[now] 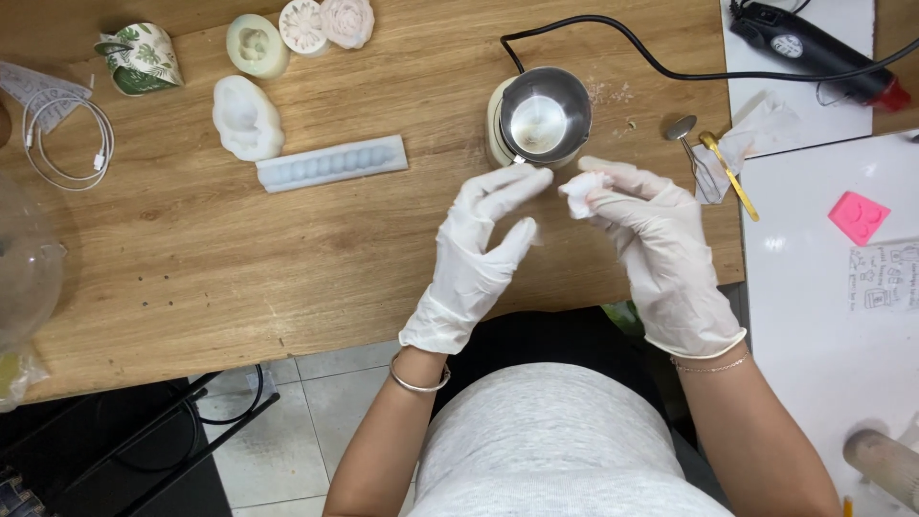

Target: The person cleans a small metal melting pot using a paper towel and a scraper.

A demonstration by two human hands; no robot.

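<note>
On the wooden table [287, 258], 2 gloved hands worked just in front of 1 metal pot [546, 117] sitting on a cream base with 1 black cord [613, 43] running off to the right. Right hand [661, 249] pinched 1 small crumpled white wipe [581, 191] between thumb and fingers, closed on it. Left hand [479, 254] was half open, fingers loosely extended toward the wipe, holding nothing; its fingertip sat near the pot's rim, contact unclear. 1 bracelet showed on each wrist.

Upper left of the table: 5 pale silicone moulds [247, 117] in total, 3 round ones in a row at the far edge, 1 lumpy oval, 1 long bar with a row of cavities [331, 163]. Beside them 1 leaf-patterned cup [142, 59] lying tilted and 1 coiled white cable [67, 144].

Right of the pot: 1 metal spoon [682, 127], 1 gold-coloured flat tool [729, 172] and 1 crumpled tissue [756, 134], all close together. Farther right 1 black-and-red heat gun [814, 48] lay on white paper, and 1 pink mould [859, 216] sat on the white board [814, 316], well apart from the hands
</note>
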